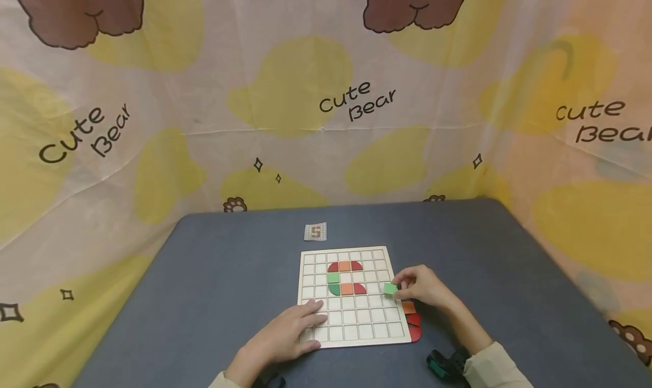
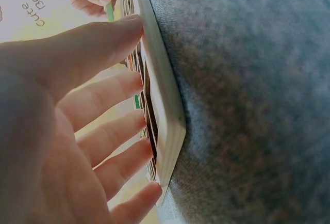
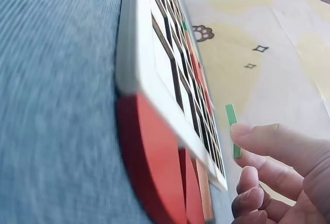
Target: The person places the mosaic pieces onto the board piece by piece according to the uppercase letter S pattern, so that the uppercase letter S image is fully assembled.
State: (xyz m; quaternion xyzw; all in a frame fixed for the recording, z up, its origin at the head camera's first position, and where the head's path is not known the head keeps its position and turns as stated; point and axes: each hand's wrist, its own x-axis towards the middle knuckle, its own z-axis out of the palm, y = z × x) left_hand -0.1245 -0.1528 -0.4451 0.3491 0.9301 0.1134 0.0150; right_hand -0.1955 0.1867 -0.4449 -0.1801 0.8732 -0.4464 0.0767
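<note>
A white gridded board (image 1: 351,334) lies on the dark blue table. My left hand (image 1: 287,331) rests on its near left corner with the fingers spread. In the left wrist view those fingertips touch the board's edge. My right hand (image 1: 425,286) pinches a light green square tile (image 1: 390,289) between thumb and finger, over the board's right side; in the right wrist view the tile (image 3: 230,115) is held above the surface. Red, orange and green tiles (image 1: 333,277) sit in cells of the upper middle, forming a curved outline.
Beside the board's right edge lie an orange tile (image 1: 409,307) and red tiles (image 1: 415,334). A small patterned card (image 1: 316,232) lies behind the board. A black and green object (image 1: 443,365) is by the right wrist. A printed cloth (image 1: 305,94) hangs around the table.
</note>
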